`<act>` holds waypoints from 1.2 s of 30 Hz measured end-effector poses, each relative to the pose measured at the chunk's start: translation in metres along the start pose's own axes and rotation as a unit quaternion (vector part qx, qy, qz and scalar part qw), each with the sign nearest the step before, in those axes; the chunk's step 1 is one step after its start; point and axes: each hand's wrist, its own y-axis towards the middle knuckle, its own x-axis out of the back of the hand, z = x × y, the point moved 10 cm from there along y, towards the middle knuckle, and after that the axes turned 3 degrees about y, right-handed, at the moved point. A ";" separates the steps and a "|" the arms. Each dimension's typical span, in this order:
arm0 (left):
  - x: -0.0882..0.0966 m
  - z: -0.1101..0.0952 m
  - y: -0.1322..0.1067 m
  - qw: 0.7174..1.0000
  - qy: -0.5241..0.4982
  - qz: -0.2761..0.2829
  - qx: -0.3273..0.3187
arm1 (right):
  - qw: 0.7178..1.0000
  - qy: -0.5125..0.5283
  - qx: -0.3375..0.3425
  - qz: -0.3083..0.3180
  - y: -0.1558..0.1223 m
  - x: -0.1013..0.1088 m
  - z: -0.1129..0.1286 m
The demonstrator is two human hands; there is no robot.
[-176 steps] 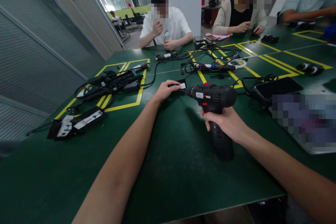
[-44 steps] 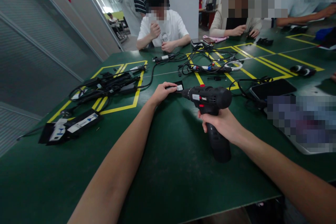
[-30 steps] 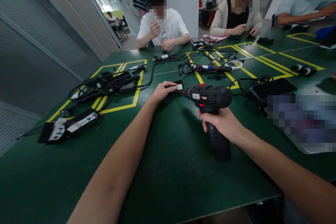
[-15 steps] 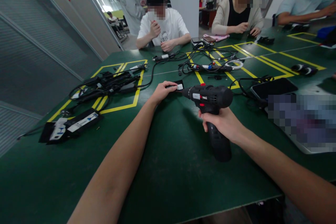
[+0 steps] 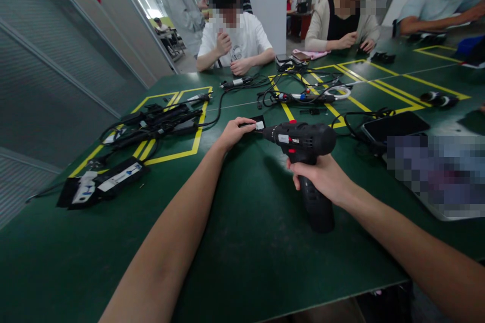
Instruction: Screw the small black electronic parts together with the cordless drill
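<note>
My right hand (image 5: 316,174) is wrapped round the grip of a black cordless drill (image 5: 303,137) with red details. The drill lies sideways in the air, its chuck pointing left. Its tip is close to a small flat black piece (image 5: 260,120) with a white label; whether they touch I cannot make out. My left hand (image 5: 238,131) has its fingers pressed together on that piece, steadying it against the table. Part of the piece is hidden under the fingers.
Black cables and tools (image 5: 155,121) lie in a heap at the left, with labelled black pouches (image 5: 102,184) in front. More cables with a pen-like tool (image 5: 303,97) lie beyond the drill. A phone (image 5: 396,126) is at the right. Several people sit across the green table (image 5: 242,262).
Both hands and the drill stay in nearly the same place. A person standing in the background has shifted slightly.
</note>
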 end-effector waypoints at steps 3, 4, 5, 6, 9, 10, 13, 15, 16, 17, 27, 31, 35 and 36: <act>0.000 -0.001 0.000 1.000 -0.002 0.000 -0.002 | 1.000 0.004 0.003 0.005 0.000 0.000 0.000; 0.000 -0.001 0.000 1.000 -0.002 0.000 -0.003 | 1.000 0.006 0.004 0.005 -0.001 0.000 0.000; 0.000 -0.001 0.000 1.000 -0.002 0.000 -0.004 | 1.000 0.008 0.004 0.006 0.000 0.000 0.000; 0.000 -0.001 0.000 1.000 -0.002 0.000 -0.004 | 1.000 0.008 0.003 0.007 0.000 -0.001 -0.001; 0.000 -0.001 0.000 1.000 0.008 0.003 0.000 | 1.000 0.005 0.000 0.005 0.000 0.000 -0.002; 0.001 -0.001 0.000 1.000 0.010 0.002 0.000 | 1.000 0.005 0.000 0.005 0.000 0.000 -0.001; 0.001 -0.001 0.001 1.000 0.008 -0.001 -0.002 | 1.000 0.004 0.000 0.003 0.000 0.000 -0.001; 0.001 0.000 0.001 1.000 0.001 -0.002 -0.006 | 1.000 0.002 -0.003 0.003 0.000 0.000 -0.001; 0.000 0.000 0.001 1.000 -0.001 -0.002 -0.008 | 1.000 0.000 -0.004 0.004 0.000 0.000 -0.001; 0.000 0.000 0.001 1.000 -0.003 -0.002 -0.008 | 1.000 0.001 -0.005 0.004 0.000 -0.001 -0.001; 0.001 -0.002 -0.001 1.000 0.003 -0.005 0.003 | 1.000 0.016 0.003 0.000 0.000 0.000 0.000; 0.001 0.000 0.000 1.000 0.001 -0.006 0.004 | 1.000 0.006 -0.003 0.000 0.000 0.000 0.000; 0.001 0.000 0.000 1.000 -0.002 -0.003 0.002 | 1.000 0.007 0.003 0.002 0.001 0.000 0.000; 0.000 0.000 0.000 1.000 -0.002 -0.001 0.002 | 1.000 0.007 0.003 0.003 0.000 0.000 -0.001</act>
